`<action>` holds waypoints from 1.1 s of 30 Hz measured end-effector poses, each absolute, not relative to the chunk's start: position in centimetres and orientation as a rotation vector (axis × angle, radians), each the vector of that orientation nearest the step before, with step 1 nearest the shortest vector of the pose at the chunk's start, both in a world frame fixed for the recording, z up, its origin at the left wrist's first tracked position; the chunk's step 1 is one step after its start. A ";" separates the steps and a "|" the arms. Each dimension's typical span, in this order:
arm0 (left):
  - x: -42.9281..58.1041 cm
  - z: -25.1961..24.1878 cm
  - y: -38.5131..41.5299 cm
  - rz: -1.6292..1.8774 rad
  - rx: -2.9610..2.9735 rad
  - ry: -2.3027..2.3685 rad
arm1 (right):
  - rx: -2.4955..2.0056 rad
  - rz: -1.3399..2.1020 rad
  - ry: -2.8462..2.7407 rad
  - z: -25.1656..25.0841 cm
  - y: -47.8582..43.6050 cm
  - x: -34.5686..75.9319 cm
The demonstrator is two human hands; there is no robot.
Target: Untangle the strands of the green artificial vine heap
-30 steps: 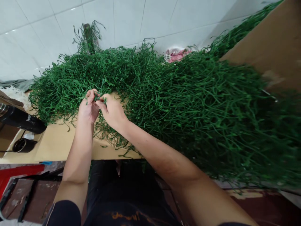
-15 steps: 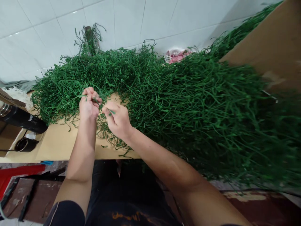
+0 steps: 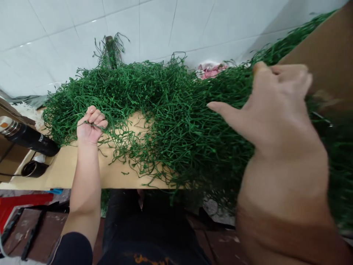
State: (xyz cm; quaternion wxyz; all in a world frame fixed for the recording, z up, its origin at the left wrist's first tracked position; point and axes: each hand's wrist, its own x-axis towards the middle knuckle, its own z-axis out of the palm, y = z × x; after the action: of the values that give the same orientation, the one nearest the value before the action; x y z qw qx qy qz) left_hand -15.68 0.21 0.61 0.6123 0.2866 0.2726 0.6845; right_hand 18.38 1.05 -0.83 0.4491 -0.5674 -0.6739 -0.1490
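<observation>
My left hand (image 3: 92,125) is palm up with its fingers curled round a thin green strand, part of which shows across the palm. It rests at the left part of a long heap of green strands (image 3: 190,125), which look like thin stems with small knobbed ends. Raised over the heap's right side, my right hand (image 3: 278,103) looks large and close to the camera. Its thumb stretches out to the left, apart from the other fingers, and nothing shows in it. Loose strands (image 3: 132,147) are scattered on the cardboard between the hands.
Cardboard (image 3: 63,169) covers the table. A black vacuum flask (image 3: 33,140) lies at the left beside a black cup (image 3: 34,168). A cardboard sheet (image 3: 328,48) leans at the right. Behind the heap are a pink and white item (image 3: 211,70) and a tiled wall (image 3: 154,25).
My right hand has left the left hand, swinging far right and up over the heap, and its fingers have parted. My left hand has moved a little left and its fingers have curled in.
</observation>
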 end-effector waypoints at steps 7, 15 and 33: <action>-14.2 0.8 0.2 1.452 0.685 0.620 | -1.017 -0.006 -1.911 -1.4 0.5 5.8; -13.6 0.8 0.2 1.422 0.754 0.712 | -1.076 0.210 -2.119 -0.1 0.3 0.2; -13.2 0.0 0.2 1.254 1.455 1.176 | -1.037 0.607 -1.812 -1.3 1.5 1.6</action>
State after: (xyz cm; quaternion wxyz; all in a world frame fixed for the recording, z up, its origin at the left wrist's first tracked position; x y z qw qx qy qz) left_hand -13.16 0.17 -0.04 0.4300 0.5833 0.4715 0.5025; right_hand 1.60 1.51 -1.30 0.4649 -0.4223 -0.7378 0.2473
